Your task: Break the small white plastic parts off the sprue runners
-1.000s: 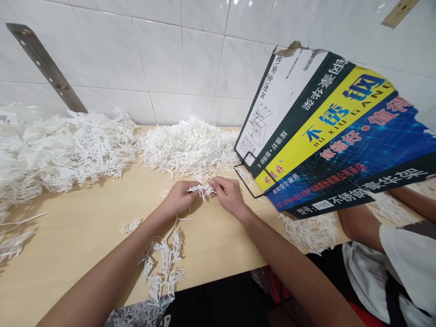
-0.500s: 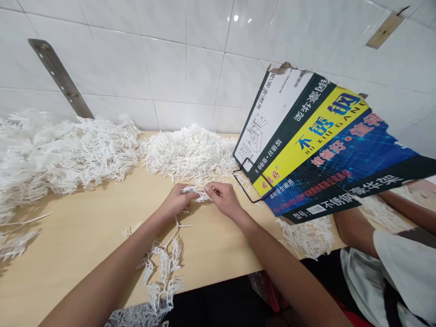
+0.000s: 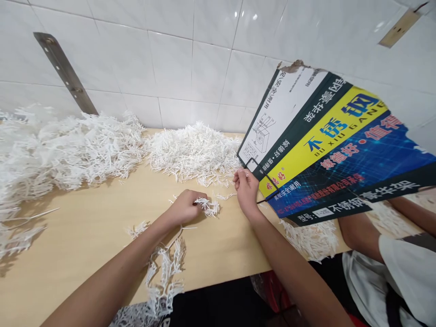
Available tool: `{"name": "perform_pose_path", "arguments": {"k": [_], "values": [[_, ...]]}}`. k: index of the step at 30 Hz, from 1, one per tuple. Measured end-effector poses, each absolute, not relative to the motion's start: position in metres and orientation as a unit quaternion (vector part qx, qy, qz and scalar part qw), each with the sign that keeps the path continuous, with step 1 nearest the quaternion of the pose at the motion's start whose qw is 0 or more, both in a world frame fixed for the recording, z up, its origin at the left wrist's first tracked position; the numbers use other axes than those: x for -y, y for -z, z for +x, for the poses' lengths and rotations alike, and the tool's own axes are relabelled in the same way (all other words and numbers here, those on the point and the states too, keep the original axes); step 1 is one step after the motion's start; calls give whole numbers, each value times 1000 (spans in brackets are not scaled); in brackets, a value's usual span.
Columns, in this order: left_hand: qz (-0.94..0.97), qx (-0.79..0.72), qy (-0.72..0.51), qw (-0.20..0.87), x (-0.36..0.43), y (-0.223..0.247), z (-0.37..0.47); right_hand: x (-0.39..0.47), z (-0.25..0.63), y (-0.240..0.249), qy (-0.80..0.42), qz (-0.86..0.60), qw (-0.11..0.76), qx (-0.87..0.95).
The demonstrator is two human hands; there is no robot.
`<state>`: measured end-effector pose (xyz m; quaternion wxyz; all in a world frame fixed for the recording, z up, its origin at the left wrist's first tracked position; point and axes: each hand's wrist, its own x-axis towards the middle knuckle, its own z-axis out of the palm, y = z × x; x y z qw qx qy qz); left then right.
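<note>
Where a small white sprig (image 3: 211, 207) juts out over the table (image 3: 85, 231), the grip of the left hand (image 3: 186, 206) is closed on its left end. Across from it, the right hand (image 3: 247, 187) is curled just beside the printed cardboard (image 3: 327, 145); whether that grip pinches anything, I cannot tell. Nearer the person lies a white strand (image 3: 166, 268). Behind the hands sits a loose white pile (image 3: 194, 152), with a larger heap (image 3: 68, 150) left of it.

"不锈钢" and "BU XIU" on cardboard (image 3: 329, 147)
</note>
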<state>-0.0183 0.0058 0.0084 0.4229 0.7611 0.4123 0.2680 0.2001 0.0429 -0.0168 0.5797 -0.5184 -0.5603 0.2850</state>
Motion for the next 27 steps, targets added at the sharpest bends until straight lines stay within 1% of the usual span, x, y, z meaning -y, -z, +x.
{"name": "perform_pose_path", "arguments": {"k": [3, 6, 8, 11, 15, 19, 25, 27], "values": [[715, -447, -300, 445, -7, -7, -18, -39, 200, 12, -219, -511, 512, 654], [663, -468, -344, 471, -9, -6, -17, -30, 189, 5, -143, -466, 451, 748], [648, -473, -366, 472, -9, -5, -16, -26, 184, 2, -139, -427, 420, 789], [655, -476, -370, 455, -7, -5, -14, -25, 183, 4, -176, -396, 376, 819], [682, -483, -355, 419, -4, -6, -12, -26, 186, 4, -239, -399, 378, 800], [681, -489, -350, 418, -4, -6, -12, -23, 187, -2, -301, -374, 342, 808], [691, -500, -349, 389, -4, -6, -14, -26, 187, 1, -257, -402, 373, 796], [699, -499, -344, 379, -4, -7, -14, -28, 188, 4, -238, -406, 367, 802]]}}
